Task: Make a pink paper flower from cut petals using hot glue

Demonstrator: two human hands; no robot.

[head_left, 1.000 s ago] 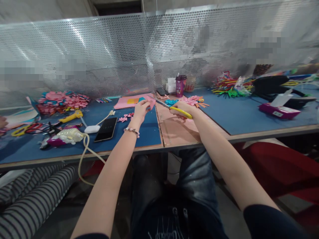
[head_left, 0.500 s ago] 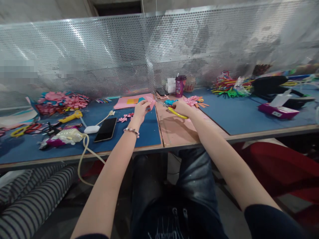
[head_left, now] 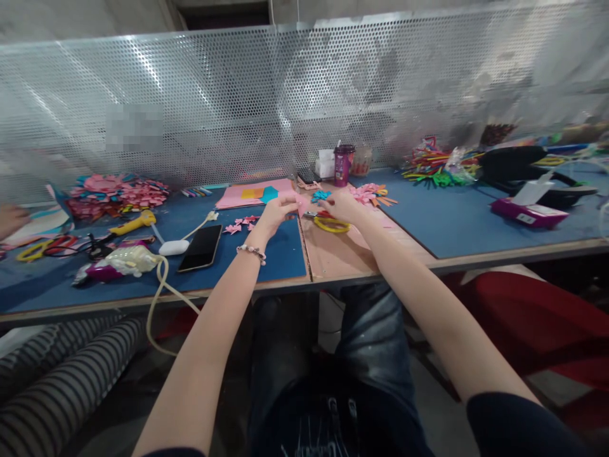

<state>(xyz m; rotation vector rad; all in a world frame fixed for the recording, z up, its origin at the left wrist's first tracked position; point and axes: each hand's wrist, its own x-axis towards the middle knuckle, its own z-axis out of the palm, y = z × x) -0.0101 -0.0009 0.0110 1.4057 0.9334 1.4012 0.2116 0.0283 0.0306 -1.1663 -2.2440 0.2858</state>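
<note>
My left hand (head_left: 281,211) is closed in a pinch on a small piece of pink paper (head_left: 301,204), held above the seam between the blue mat and the tan board. To its right, my right hand (head_left: 343,206) has its fingers bent and apart, pointing toward the pink paper without touching it. Yellow-handled scissors (head_left: 332,225) lie on the tan board (head_left: 340,257) just below my right hand. Blue paper pieces (head_left: 321,196) sit right behind the fingers, and pink and orange strips (head_left: 368,193) are beyond the hand. Small pink paper bows (head_left: 242,224) rest left of my left hand.
A phone (head_left: 202,248), a white case (head_left: 174,247) and a yellow glue gun (head_left: 134,223) are on the left. Pink sheets (head_left: 233,196) and a purple cup (head_left: 343,165) stand behind. Another person's hand (head_left: 12,220) shows at the left edge. A purple box (head_left: 528,212) is on the right.
My right hand has let go of the scissors, which now lie on the board, and has moved left. The pink paper has shifted right and lower. Another person's hand has appeared at the left.
</note>
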